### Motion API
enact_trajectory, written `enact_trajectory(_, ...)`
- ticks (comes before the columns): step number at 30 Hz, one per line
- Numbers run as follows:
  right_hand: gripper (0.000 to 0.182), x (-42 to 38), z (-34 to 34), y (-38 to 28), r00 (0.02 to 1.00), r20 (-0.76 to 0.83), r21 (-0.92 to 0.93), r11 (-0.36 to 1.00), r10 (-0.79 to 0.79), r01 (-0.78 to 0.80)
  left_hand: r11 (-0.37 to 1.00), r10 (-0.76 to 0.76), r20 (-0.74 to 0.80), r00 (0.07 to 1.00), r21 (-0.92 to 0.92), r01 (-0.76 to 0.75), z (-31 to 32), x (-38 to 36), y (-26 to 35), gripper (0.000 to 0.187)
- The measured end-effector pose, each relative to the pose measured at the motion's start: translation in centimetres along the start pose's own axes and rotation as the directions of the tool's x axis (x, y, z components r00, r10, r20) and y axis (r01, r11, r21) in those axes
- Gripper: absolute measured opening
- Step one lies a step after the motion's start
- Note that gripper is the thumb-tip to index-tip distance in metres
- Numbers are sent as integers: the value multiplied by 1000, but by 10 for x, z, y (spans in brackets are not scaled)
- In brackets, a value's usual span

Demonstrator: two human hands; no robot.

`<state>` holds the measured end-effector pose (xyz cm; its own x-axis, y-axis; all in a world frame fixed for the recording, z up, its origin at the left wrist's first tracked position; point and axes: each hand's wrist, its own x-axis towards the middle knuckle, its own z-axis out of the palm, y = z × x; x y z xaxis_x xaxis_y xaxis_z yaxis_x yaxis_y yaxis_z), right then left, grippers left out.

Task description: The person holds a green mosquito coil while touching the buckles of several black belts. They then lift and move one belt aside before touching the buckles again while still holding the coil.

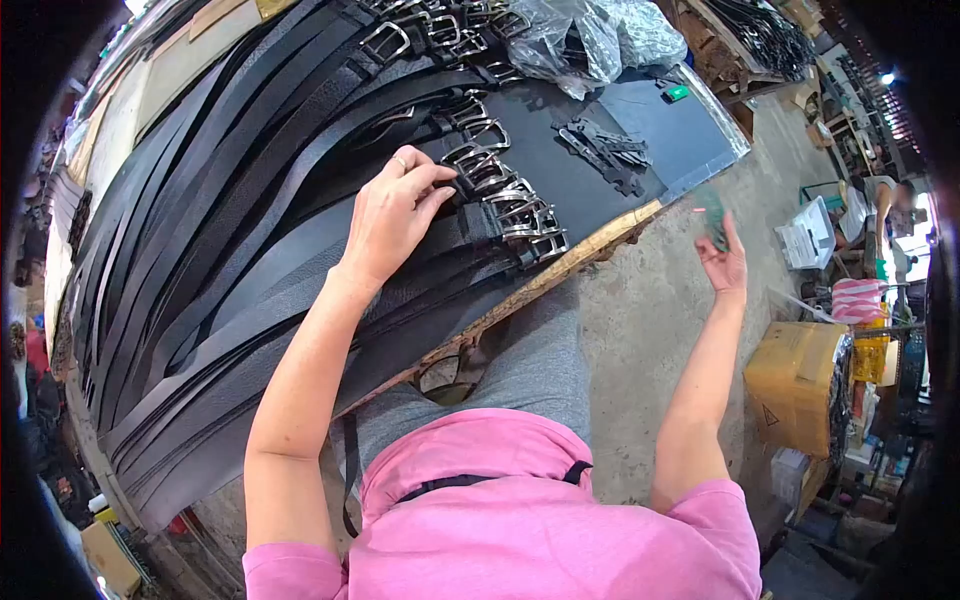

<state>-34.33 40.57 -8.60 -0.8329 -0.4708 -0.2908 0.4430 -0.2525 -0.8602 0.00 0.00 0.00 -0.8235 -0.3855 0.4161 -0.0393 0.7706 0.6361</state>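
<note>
Black leather belts with silver buckles lie fanned in layers across the worktable. My left hand, a ring on one finger, is closed in a pinch on a belt near the row of buckles. Off the table's right edge, my right hand is raised with its fingers around a small dark green object. Motion blurs that object, and I cannot tell its kind. Several small black strap pieces lie on the dark tabletop beyond the buckles.
Clear plastic bags and a small green item sit at the table's far end. The wooden table edge runs before my lap. At right stand a taped cardboard box and a white crate; another person is behind.
</note>
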Motion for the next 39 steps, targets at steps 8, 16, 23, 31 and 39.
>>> enact_trajectory(8, 21, -19, 31, 1, 1000, 20, 78, 997, -19, 18, 979, 177, 16, 984, 98, -177, -3, 7, -8, 11)
enact_trajectory(16, 16, -31, 47, 1, 997, -71, 28, 1000, -11, 13, 961, 239, -20, 971, 150, -234, -3, 10, -7, 7)
enact_trajectory(23, 16, -65, 111, -2, 982, 148, 26, 993, -115, 112, 994, 101, -59, 993, -22, -102, -5, 9, -14, 7)
enact_trajectory(31, 11, -111, 222, 8, 935, 188, -122, 937, -302, 327, 992, 127, -215, 968, 26, -124, -14, 2, 21, 6)
enact_trajectory(39, 20, -145, 280, 52, 944, 221, 2, 968, -245, 250, 969, 247, -339, 908, 66, -239, 3, -18, 24, 14)
